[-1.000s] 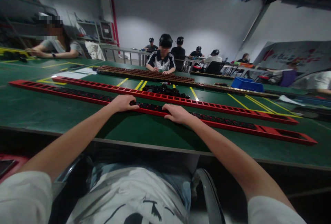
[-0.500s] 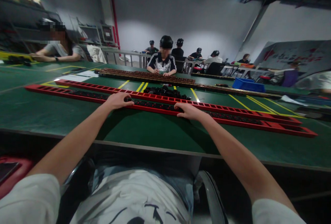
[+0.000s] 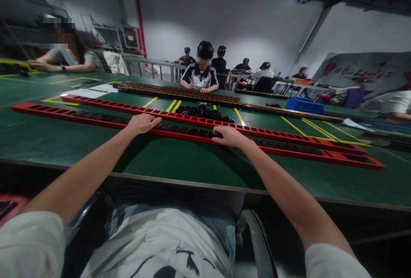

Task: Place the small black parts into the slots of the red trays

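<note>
A long, narrow red tray [image 3: 180, 137] lies lengthwise across the green table in front of me, its row of slots partly filled with small black parts [image 3: 105, 117]. My left hand [image 3: 141, 124] is closed over this tray left of its middle. Further right, my right hand [image 3: 227, 136] grips the same tray with fingers bent over it, fingertips partly hidden. Just behind lies a second long red tray [image 3: 272, 132] with a row of slots that look bare. A heap of black parts [image 3: 205, 112] sits beyond it.
Bundled long brown strips [image 3: 180, 92] lie across the table further back, near a blue bin [image 3: 305, 105]. White paper [image 3: 91, 91] rests at the left. Yellow tape lines mark the green table [image 3: 189, 167]. A co-worker [image 3: 201, 72] sits opposite, another person [image 3: 72, 51] at left.
The near red tray has shifted slightly left relative to the far one, with both my hands on it. My left fingers have closed further over it. The view has also moved a little.
</note>
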{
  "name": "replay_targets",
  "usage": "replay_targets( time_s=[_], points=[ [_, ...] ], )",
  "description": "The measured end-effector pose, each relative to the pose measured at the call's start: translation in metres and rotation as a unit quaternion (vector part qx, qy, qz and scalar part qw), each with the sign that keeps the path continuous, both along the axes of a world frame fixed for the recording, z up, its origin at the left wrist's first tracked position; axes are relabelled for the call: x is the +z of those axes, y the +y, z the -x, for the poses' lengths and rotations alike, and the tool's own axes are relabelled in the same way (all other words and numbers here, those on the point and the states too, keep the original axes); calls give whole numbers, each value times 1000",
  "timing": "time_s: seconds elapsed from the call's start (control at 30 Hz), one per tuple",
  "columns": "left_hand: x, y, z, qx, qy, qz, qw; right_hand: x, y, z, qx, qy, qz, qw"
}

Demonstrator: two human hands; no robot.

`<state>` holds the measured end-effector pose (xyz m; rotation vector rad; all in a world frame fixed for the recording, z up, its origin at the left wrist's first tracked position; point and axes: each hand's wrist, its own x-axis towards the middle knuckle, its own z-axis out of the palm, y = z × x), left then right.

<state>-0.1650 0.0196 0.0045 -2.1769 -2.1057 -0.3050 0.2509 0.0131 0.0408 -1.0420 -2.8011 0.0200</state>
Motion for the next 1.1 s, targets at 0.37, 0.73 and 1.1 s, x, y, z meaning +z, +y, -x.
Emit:
replay_targets(
  time_s=[0.37,0.73,1.1],
  points=[
    [7,-11,-6,-25,33,18,999,1,-6,17,-38,-53,-22,998],
    [4,-10,-3,-26,-16,60,998,-6,-2,17,-43,-3,73,996],
    [3,-11,-2,-14,-23,56,998,-8,1,16,-53,8,111,992]
  ],
)
